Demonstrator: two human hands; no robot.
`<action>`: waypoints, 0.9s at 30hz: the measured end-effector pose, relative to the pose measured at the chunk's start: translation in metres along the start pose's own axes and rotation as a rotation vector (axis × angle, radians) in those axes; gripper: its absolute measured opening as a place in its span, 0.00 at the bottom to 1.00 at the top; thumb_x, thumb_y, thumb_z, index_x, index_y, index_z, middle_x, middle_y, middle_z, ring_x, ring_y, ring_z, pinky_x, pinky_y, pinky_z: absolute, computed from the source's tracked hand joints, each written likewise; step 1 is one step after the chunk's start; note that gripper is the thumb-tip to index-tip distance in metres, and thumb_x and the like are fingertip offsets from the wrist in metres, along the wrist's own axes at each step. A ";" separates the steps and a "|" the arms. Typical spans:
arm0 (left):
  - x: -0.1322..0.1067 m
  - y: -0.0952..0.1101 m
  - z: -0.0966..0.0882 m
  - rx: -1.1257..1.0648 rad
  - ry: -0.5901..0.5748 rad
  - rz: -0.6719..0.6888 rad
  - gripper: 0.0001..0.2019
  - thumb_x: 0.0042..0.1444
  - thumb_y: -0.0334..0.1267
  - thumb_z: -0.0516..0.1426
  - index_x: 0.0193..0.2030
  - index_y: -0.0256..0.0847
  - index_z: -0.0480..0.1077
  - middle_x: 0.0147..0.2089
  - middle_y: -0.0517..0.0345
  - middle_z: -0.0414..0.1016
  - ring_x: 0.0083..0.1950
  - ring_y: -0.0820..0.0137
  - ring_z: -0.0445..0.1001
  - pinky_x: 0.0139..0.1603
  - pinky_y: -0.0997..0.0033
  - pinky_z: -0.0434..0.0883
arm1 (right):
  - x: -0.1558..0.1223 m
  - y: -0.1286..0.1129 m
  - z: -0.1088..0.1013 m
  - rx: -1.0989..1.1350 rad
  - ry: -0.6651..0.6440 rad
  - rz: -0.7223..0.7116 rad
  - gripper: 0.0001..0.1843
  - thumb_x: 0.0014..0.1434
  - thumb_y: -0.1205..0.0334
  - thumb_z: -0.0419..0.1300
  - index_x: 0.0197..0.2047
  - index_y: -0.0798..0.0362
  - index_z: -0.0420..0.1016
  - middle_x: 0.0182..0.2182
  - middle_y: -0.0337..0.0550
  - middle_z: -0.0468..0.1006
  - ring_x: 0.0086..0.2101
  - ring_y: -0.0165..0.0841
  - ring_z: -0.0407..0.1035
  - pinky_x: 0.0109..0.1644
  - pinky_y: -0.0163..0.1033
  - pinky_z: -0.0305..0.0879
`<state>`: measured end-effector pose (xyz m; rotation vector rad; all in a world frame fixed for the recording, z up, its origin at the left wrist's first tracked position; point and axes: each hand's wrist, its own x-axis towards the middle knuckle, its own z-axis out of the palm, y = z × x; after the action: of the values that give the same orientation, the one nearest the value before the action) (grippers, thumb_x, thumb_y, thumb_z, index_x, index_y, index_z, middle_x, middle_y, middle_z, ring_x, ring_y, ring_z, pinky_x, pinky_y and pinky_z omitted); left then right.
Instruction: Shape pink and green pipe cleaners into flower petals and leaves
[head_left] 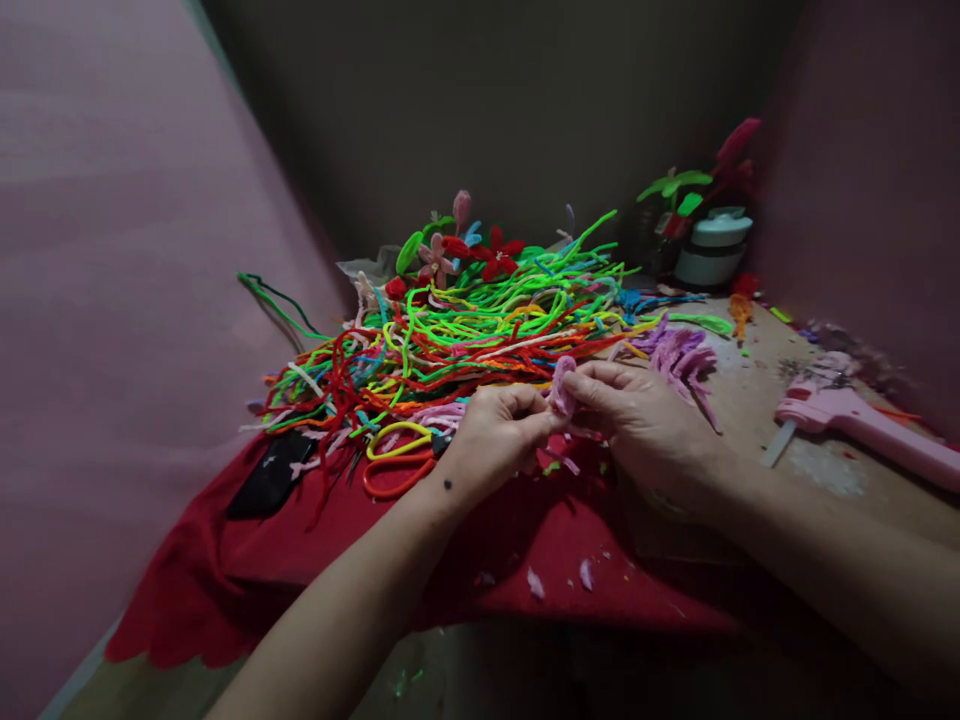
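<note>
My left hand and my right hand meet over the table's middle, both pinched on a small pink pipe-cleaner piece bent into a loop. A big heap of pipe cleaners in green, red, orange and yellow lies just behind my hands. Purple pipe-cleaner bits lie right of my right hand. Scissors with yellow and orange handles rest beside my left wrist.
A red felt sheet covers the table's front left. A pink glue gun lies at the right. Finished pipe-cleaner flowers stand at the back, with a white pot and more flowers at back right. A black flat object lies at the left.
</note>
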<state>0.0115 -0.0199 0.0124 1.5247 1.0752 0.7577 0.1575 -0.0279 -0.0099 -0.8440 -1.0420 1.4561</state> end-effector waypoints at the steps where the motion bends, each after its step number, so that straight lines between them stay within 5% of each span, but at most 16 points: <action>1: 0.000 0.000 0.001 -0.017 -0.006 -0.022 0.10 0.45 0.37 0.58 0.20 0.35 0.64 0.12 0.68 0.58 0.12 0.82 0.55 0.13 0.82 0.53 | -0.001 0.000 0.001 0.003 -0.005 0.010 0.12 0.50 0.55 0.61 0.25 0.55 0.71 0.22 0.36 0.69 0.24 0.24 0.63 0.29 0.31 0.61; 5: 0.002 0.000 -0.002 0.023 -0.012 -0.050 0.09 0.46 0.37 0.57 0.20 0.35 0.66 0.12 0.68 0.57 0.12 0.83 0.52 0.14 0.81 0.50 | -0.002 0.003 -0.002 -0.031 -0.090 0.116 0.12 0.48 0.54 0.63 0.29 0.55 0.71 0.22 0.37 0.69 0.20 0.26 0.62 0.23 0.32 0.59; 12: 0.009 -0.001 -0.016 0.012 0.030 0.132 0.10 0.42 0.38 0.62 0.30 0.34 0.70 0.27 0.61 0.68 0.28 0.78 0.64 0.30 0.78 0.62 | 0.001 0.003 -0.007 -0.128 -0.023 0.109 0.12 0.44 0.57 0.65 0.25 0.57 0.71 0.19 0.35 0.67 0.18 0.23 0.58 0.22 0.32 0.54; 18: 0.009 -0.007 -0.018 -0.132 -0.074 0.045 0.10 0.45 0.39 0.61 0.26 0.33 0.68 0.23 0.64 0.64 0.24 0.81 0.59 0.25 0.79 0.55 | 0.003 0.002 -0.007 -0.139 -0.080 0.143 0.15 0.40 0.54 0.67 0.22 0.57 0.71 0.17 0.34 0.67 0.17 0.23 0.56 0.22 0.33 0.51; 27: 0.014 -0.016 -0.021 -0.459 -0.247 -0.063 0.12 0.38 0.29 0.64 0.31 0.36 0.68 0.29 0.62 0.68 0.27 0.78 0.67 0.30 0.76 0.64 | 0.003 -0.004 -0.008 -0.205 -0.206 0.125 0.13 0.40 0.56 0.68 0.21 0.58 0.75 0.16 0.37 0.70 0.18 0.24 0.60 0.23 0.33 0.55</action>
<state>-0.0058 0.0014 0.0007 1.1504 0.7019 0.6943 0.1655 -0.0235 -0.0091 -0.9330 -1.3305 1.5849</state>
